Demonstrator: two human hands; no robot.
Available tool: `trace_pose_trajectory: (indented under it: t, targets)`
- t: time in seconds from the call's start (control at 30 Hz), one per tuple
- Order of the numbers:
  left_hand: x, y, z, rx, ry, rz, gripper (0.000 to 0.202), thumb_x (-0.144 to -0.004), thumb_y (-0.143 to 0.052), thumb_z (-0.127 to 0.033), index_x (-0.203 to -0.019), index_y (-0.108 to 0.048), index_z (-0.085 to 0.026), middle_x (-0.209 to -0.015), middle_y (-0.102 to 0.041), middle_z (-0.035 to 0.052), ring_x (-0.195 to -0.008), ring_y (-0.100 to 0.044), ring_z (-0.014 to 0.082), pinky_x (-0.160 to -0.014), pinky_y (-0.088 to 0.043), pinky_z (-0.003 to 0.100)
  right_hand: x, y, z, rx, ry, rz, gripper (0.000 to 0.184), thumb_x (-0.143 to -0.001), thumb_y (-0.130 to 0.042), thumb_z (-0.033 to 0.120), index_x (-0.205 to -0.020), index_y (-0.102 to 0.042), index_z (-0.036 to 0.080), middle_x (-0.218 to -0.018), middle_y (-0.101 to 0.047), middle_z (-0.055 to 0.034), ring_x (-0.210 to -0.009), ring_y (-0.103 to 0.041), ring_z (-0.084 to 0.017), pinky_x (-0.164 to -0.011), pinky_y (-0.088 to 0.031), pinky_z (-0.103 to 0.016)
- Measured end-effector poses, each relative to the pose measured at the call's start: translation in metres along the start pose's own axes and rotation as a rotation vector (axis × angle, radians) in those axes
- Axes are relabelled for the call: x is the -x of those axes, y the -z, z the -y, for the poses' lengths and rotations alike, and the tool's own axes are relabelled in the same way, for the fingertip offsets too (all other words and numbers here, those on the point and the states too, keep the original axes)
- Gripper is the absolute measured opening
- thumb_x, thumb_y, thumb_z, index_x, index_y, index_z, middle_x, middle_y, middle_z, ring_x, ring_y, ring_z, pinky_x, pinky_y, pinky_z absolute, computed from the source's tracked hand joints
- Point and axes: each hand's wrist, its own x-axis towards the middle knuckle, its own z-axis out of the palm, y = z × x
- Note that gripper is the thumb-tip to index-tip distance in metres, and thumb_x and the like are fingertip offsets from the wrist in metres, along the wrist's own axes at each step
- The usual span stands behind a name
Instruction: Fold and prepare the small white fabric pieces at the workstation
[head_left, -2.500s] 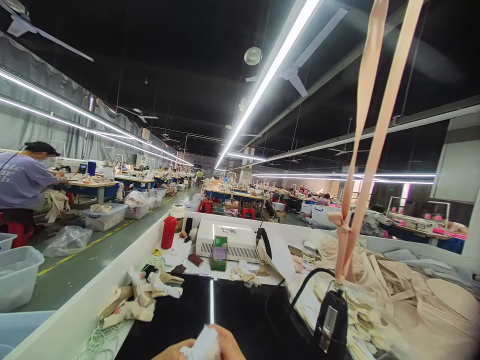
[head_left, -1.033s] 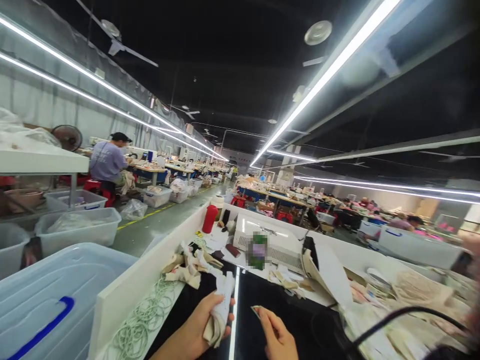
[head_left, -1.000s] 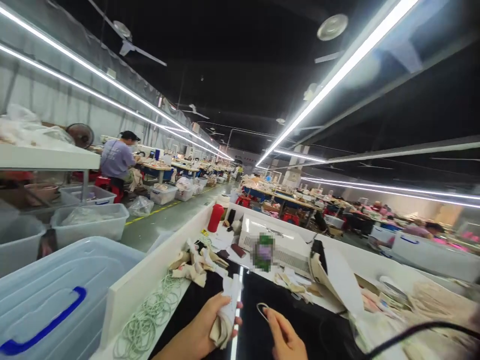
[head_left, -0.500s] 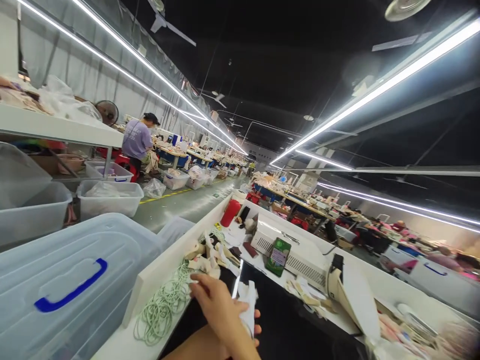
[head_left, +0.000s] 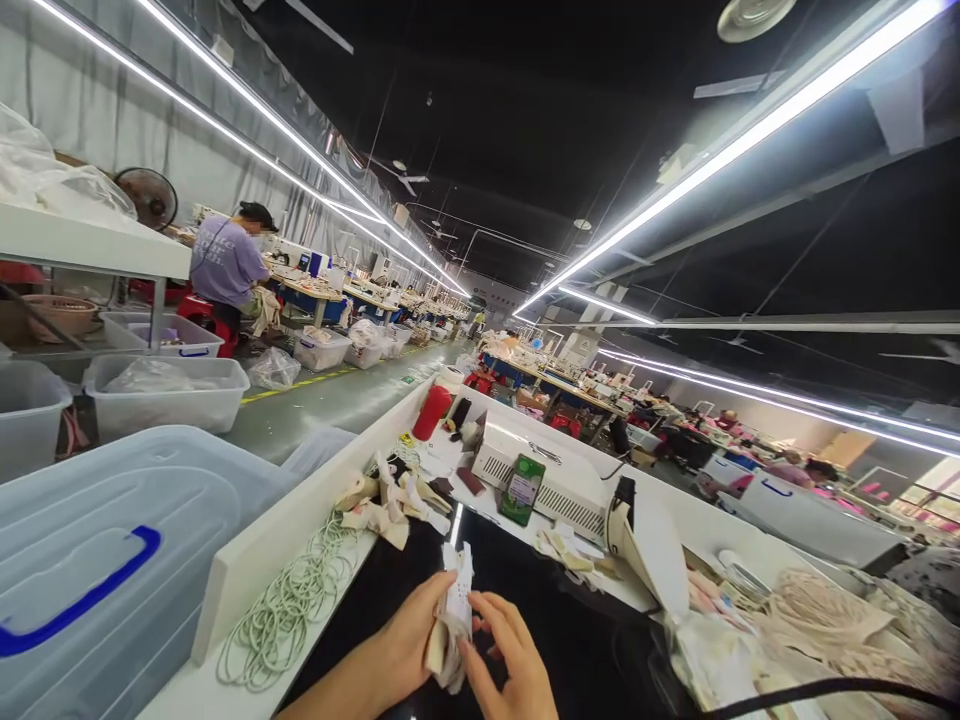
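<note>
My left hand [head_left: 411, 632] is closed around a small bundle of white and cream fabric strips [head_left: 454, 610], held upright over the glossy black tabletop [head_left: 577, 625]. From the right, my right hand [head_left: 511, 655] meets the same bundle, its thumb and forefinger at the edge and the other fingers curled. Whether a cord lies between these fingertips I cannot make out. Left of the hands, a tangle of pale green cord loops [head_left: 289, 605] lies on the white ledge. Loose cream fabric scraps [head_left: 390, 495] sit just beyond it.
Behind the black top stand a white vented machine box [head_left: 551, 480], a green phone-like screen [head_left: 523, 490] and a red thread cone [head_left: 432, 412]. A lidded plastic bin [head_left: 187, 510] is at the left. Fabric scraps and cord [head_left: 832, 610] fill the right side. A seated person [head_left: 229, 260] works farther off.
My right hand has come back from beside the green cords, where it crossed over my left, to the right side of the bundle. The view has shifted slightly right.
</note>
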Motion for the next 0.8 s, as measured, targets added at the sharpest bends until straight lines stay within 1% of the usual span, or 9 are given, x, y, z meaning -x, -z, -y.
trace_pose_trajectory:
  t: [0.07,0.13,0.23,0.4,0.5,0.57,0.63,0.7,0.8]
  targets:
    - [0.004,-0.005,-0.003,-0.008,0.002,-0.017,0.039,-0.107,-0.047,-0.044,-0.094,-0.065,-0.012,-0.073,-0.067,0.0049,-0.060,-0.065,0.0171,-0.061,-0.052,0.026,0.006,-0.007,-0.007,0.036,-0.003,-0.004,0.034,-0.089,-0.070,0.041,-0.121,-0.075,0.032,-0.122,-0.072,-0.0073,-0.096,-0.073,-0.025,-0.073,-0.059,-0.028]
    - [0.007,-0.011,-0.006,-0.011,-0.024,-0.026,0.040,-0.109,-0.041,-0.045,-0.100,-0.065,-0.013,-0.077,-0.068,0.0034,-0.065,-0.067,0.0167,-0.066,-0.053,0.026,0.009,-0.013,-0.011,0.060,-0.013,-0.006,0.038,-0.085,-0.069,0.033,-0.123,-0.074,0.030,-0.124,-0.071,-0.0073,-0.102,-0.071,-0.027,-0.078,-0.060,-0.031]
    - [0.011,-0.017,-0.007,-0.027,-0.042,-0.017,0.041,-0.110,-0.039,-0.046,-0.103,-0.065,-0.015,-0.080,-0.069,0.0025,-0.070,-0.068,0.0168,-0.069,-0.052,0.025,0.012,-0.017,-0.012,0.069,-0.045,-0.027,0.041,-0.083,-0.068,0.031,-0.123,-0.073,0.027,-0.125,-0.070,-0.0082,-0.102,-0.070,-0.026,-0.081,-0.059,-0.032]
    - [0.016,-0.014,-0.006,-0.071,0.008,0.049,0.035,-0.104,-0.054,-0.051,-0.103,-0.064,-0.018,-0.082,-0.068,0.0025,-0.079,-0.068,0.0192,-0.072,-0.050,0.025,0.014,-0.017,-0.006,0.006,-0.100,-0.035,0.041,-0.080,-0.064,0.026,-0.121,-0.070,0.025,-0.117,-0.071,-0.0057,-0.090,-0.069,-0.021,-0.073,-0.058,-0.029]
    - [0.018,-0.011,-0.006,-0.108,0.034,0.108,0.038,-0.094,-0.068,-0.055,-0.100,-0.062,-0.018,-0.085,-0.067,0.0035,-0.084,-0.068,0.0220,-0.073,-0.050,0.028,0.013,-0.017,0.000,-0.020,-0.148,-0.036,0.036,-0.085,-0.060,0.029,-0.119,-0.070,0.023,-0.109,-0.072,-0.0051,-0.083,-0.069,-0.020,-0.066,-0.056,-0.028]
    - [0.020,-0.009,-0.007,-0.142,0.057,0.144,0.043,-0.085,-0.077,-0.056,-0.099,-0.061,-0.018,-0.085,-0.066,0.0035,-0.086,-0.068,0.0239,-0.075,-0.051,0.030,0.013,-0.017,0.002,-0.033,-0.189,-0.045,0.033,-0.086,-0.059,0.031,-0.117,-0.070,0.023,-0.104,-0.073,-0.0047,-0.080,-0.069,-0.020,-0.068,-0.057,-0.028]
    - [0.022,-0.009,-0.008,-0.172,0.051,0.173,0.046,-0.078,-0.084,-0.049,-0.105,-0.060,-0.020,-0.086,-0.065,0.0017,-0.087,-0.067,0.0239,-0.077,-0.050,0.032,0.013,-0.016,0.002,-0.042,-0.223,-0.057,0.031,-0.086,-0.060,0.032,-0.114,-0.071,0.023,-0.101,-0.074,-0.0042,-0.079,-0.069,-0.020,-0.068,-0.057,-0.029]
    - [0.024,-0.008,-0.009,-0.203,0.012,0.187,0.052,-0.071,-0.087,-0.035,-0.112,-0.058,-0.023,-0.088,-0.064,-0.0002,-0.089,-0.066,0.0221,-0.078,-0.048,0.031,0.014,-0.015,0.002,-0.050,-0.238,-0.072,0.031,-0.085,-0.062,0.034,-0.112,-0.073,0.022,-0.099,-0.075,-0.0044,-0.077,-0.070,-0.021,-0.068,-0.057,-0.028]
    - [0.026,-0.008,-0.008,-0.262,-0.033,0.180,0.070,-0.061,-0.085,-0.014,-0.125,-0.056,-0.022,-0.092,-0.066,0.0006,-0.090,-0.066,0.0207,-0.077,-0.046,0.030,0.015,-0.012,0.002,-0.096,-0.252,-0.102,0.032,-0.087,-0.064,0.039,-0.111,-0.075,0.022,-0.100,-0.078,-0.0056,-0.078,-0.072,-0.021,-0.070,-0.057,-0.027]
